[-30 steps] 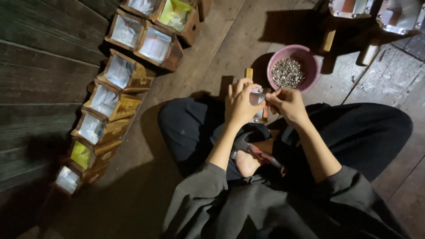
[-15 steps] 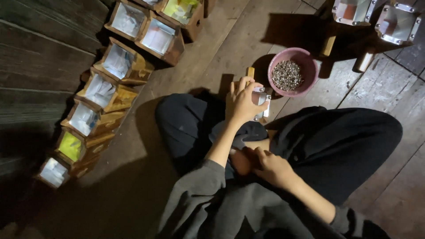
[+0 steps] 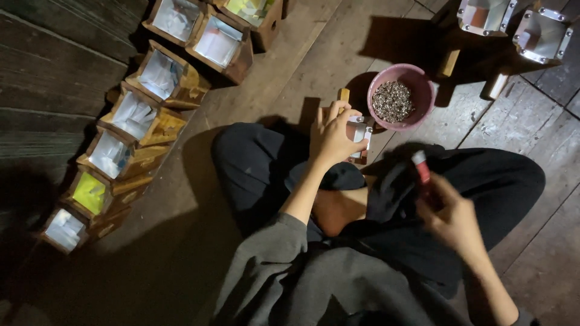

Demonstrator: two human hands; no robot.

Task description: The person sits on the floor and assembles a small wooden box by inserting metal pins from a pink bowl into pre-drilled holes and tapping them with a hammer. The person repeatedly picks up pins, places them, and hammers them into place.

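From the head camera, the person is sitting cross-legged on a wooden plank floor [image 3: 260, 78], and the work appears to be partway through. The left hand [image 3: 335, 136] is wrapping its fingers closed around a small wooden block with a metal fitting [image 3: 357, 134], holding it upright over the knee, just beside a pink bowl [image 3: 417, 84] that is still holding plenty of small metal pieces [image 3: 393, 101]. The right hand [image 3: 453, 220] is gripping a red-handled tool [image 3: 421, 169], fingers curled shut around it, the tool's tip pointing up toward the block but well apart from it; motion blur is hiding what kind of tool it is. Along the left, a curving row of small wooden boxes [image 3: 130, 130], each showing a pale or yellow-green pane, is lying finished or waiting; which, I cannot tell. At the upper right, two metal-cornered boxes [image 3: 513, 21] are sitting in shadow. Judging by the full bowl, much fastening work is remaining, and this block's fitting is not yet being worked by the tool.
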